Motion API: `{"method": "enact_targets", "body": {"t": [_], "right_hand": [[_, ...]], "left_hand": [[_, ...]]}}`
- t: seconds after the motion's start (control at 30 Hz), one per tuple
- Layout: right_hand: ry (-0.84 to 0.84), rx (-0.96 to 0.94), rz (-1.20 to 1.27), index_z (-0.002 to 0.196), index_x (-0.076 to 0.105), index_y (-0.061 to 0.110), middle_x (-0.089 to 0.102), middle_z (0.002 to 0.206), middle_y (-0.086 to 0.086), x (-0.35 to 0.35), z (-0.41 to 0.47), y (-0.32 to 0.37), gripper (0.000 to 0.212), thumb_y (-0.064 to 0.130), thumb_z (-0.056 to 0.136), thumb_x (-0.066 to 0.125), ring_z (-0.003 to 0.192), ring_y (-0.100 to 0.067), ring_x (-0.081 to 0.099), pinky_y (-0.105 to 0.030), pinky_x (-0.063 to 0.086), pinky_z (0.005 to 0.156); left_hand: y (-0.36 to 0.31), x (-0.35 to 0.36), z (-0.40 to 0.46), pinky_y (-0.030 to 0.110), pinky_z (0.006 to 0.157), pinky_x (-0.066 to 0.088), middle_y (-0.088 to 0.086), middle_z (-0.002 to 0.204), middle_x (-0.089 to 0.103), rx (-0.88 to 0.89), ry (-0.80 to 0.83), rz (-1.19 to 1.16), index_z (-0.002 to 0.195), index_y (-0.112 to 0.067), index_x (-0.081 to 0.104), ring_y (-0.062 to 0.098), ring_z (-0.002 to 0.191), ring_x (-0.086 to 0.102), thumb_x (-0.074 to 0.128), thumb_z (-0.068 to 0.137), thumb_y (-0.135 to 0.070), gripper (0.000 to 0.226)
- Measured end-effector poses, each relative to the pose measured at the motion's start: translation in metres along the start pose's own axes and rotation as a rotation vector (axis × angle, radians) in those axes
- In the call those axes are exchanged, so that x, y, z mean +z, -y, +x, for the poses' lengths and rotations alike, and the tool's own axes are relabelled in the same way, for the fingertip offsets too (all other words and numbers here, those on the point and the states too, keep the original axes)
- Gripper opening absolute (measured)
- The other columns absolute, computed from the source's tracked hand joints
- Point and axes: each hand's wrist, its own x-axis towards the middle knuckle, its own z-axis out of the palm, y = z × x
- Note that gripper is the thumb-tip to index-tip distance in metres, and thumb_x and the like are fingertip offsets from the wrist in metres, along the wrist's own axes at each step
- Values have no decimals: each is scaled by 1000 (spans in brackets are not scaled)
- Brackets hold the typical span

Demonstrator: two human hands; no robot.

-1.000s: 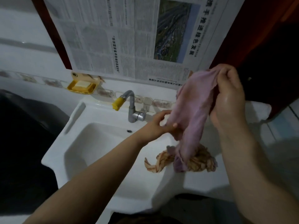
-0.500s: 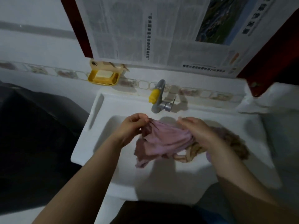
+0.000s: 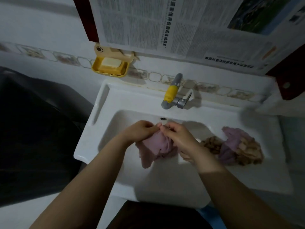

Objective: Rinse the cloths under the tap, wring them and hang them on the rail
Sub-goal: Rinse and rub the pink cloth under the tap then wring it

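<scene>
Pink cloth (image 3: 156,144) lowered from chest height into basin (image 3: 115,129); my left hand (image 3: 140,131) and right hand (image 3: 177,137) both grip it, bunched, below dry tap (image 3: 171,93). Ready for rinsing or wringing; other cloths (image 3: 237,146) wait on right ledge.

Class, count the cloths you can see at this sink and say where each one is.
3, as far as shows. A pink cloth is held by both hands over the basin. A purple cloth and a tan cloth lie bunched together on the sink's right ledge; the heap may hide more.
</scene>
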Motion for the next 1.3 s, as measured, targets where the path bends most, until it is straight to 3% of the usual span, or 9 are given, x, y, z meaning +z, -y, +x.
{"method": "enact_targets", "body": {"t": [0.23, 0.4, 0.5, 0.63, 0.8, 0.87, 0.97, 1.1, 1.3], "right_hand": [[361, 288, -696, 144, 35, 18, 41, 144, -17, 22, 4, -50, 71, 66, 93, 23, 133, -33, 37, -42, 26, 110], [425, 175, -904, 142, 26, 43, 35, 148, -4, 23, 7, -91, 80, 71, 71, 53, 138, -33, 30, -45, 30, 110], [405, 325, -940, 143, 28, 31, 34, 149, -6, 23, 17, -125, 96, 74, 62, 59, 135, -33, 33, -46, 33, 108], [251, 398, -799, 146, 22, 14, 34, 148, -14, 36, 30, -127, 78, 43, 85, 61, 133, -35, 38, -41, 34, 109], [655, 826, -252, 118, 61, -2, 64, 116, -24, 65, 45, -119, 35, 17, 90, 56, 97, -35, 64, -46, 49, 97], [532, 733, -237, 117, 60, 1, 66, 105, -22, 61, 62, -121, 31, 15, 90, 52, 86, -34, 66, -46, 53, 88], [209, 542, -434, 143, 35, 11, 46, 141, -18, 46, 99, -134, 64, 32, 85, 54, 122, -34, 51, -36, 44, 99], [319, 550, -532, 152, 7, 13, 26, 153, -17, 44, 119, -150, 76, 27, 95, 53, 135, -34, 35, -36, 28, 110], [311, 487, -529, 143, 32, 13, 44, 142, -14, 47, 147, -184, 74, 32, 81, 69, 124, -33, 47, -43, 39, 107]], "left_hand": [[52, -15, -12, 33, 62, 41, 26, 84, 55, -56, 205, -672, 97, 9, 59, 35, 74, 51, 71, 84, -35, 47], [51, -18, -21, 35, 73, 50, 21, 94, 64, 3, 103, -961, 97, -3, 70, 30, 85, 61, 57, 87, -21, 24], [44, -25, -25, 34, 75, 57, 19, 96, 68, 20, 45, -1103, 99, -2, 71, 27, 89, 66, 46, 88, -20, 32], [38, -29, -22, 31, 79, 57, 17, 97, 69, -34, -50, -1129, 111, -1, 62, 24, 90, 67, 48, 88, -22, 34], [35, -31, -11, 36, 85, 49, 18, 99, 66, -90, -156, -1136, 114, -3, 62, 25, 93, 64, 50, 92, -23, 32], [37, -31, -5, 32, 76, 53, 17, 95, 68, -137, -201, -1091, 111, -2, 64, 24, 88, 65, 53, 92, -22, 30], [41, -27, 1, 26, 51, 52, 19, 91, 67, -191, -237, -974, 118, 1, 60, 23, 70, 67, 57, 91, -20, 34], [53, -19, 7, 28, 46, 45, 24, 93, 62, -268, -257, -904, 123, -1, 56, 29, 59, 60, 58, 89, -25, 42], [62, -11, 13, 37, 62, 44, 26, 95, 64, -310, -208, -946, 118, -3, 62, 34, 68, 57, 57, 88, -31, 41]]}}
